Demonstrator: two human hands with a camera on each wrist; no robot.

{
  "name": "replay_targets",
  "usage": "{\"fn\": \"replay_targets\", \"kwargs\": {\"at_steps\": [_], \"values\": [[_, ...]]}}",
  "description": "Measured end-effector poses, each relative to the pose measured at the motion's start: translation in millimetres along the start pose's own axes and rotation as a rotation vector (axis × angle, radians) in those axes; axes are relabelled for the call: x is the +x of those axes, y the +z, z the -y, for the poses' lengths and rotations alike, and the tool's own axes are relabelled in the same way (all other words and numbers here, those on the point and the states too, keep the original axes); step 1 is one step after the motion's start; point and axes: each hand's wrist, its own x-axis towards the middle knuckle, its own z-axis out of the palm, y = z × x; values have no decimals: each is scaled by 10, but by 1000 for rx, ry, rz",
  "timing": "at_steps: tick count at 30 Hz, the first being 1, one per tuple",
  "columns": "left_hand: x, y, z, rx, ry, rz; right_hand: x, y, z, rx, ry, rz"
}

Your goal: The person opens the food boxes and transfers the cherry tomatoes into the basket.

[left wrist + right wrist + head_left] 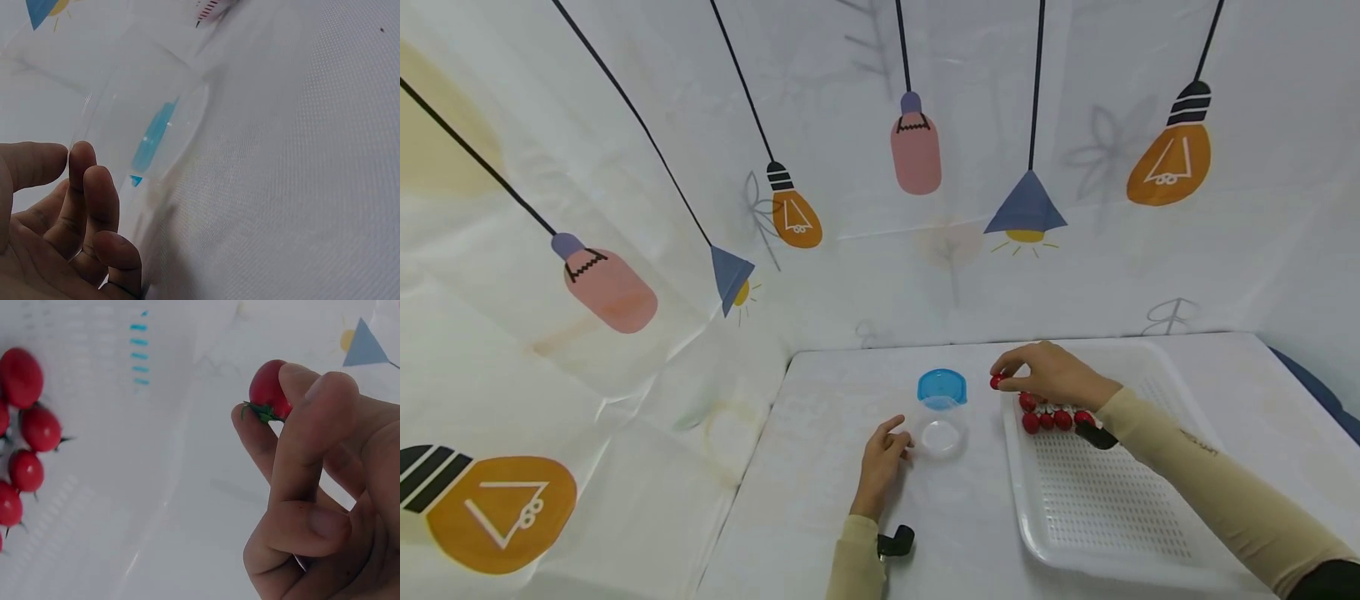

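Between the thumb and fingertips of my right hand (pixel 1052 375) is a red cherry tomato (pixel 269 387) with a green calyx, held up over the basket's far left edge. More cherry tomatoes (pixel 1056 420) lie in the white basket (pixel 1030 533) below that hand. My left hand (pixel 882 462) pinches the near rim of a clear round plastic container (pixel 942 439), thumb on one side and fingertips on the other in the left wrist view. The container stands on the table, and its inside shows no tomato. Behind it, a blue lid (pixel 942 386) lies close to its far rim.
The perforated basket takes up the right part of the white-covered table (pixel 805 500). A white sheet (pixel 865 283) printed with lamps hangs along the back and left sides. Black wrist cameras (pixel 897 542) are strapped at both sleeves.
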Motion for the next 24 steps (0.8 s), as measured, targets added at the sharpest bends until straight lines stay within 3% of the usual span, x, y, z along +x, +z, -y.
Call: {"fn": "replay_targets", "kwargs": {"at_steps": [6, 18, 24], "values": [[1, 11, -4, 4, 3, -4, -155, -112, -206, -37, -28, -23], [8, 17, 9, 1, -5, -4, -447, -212, -661, -11, -8, 45], [17, 13, 14, 5, -10, -10, -543, -245, -835, -52, -2, 69]]}}
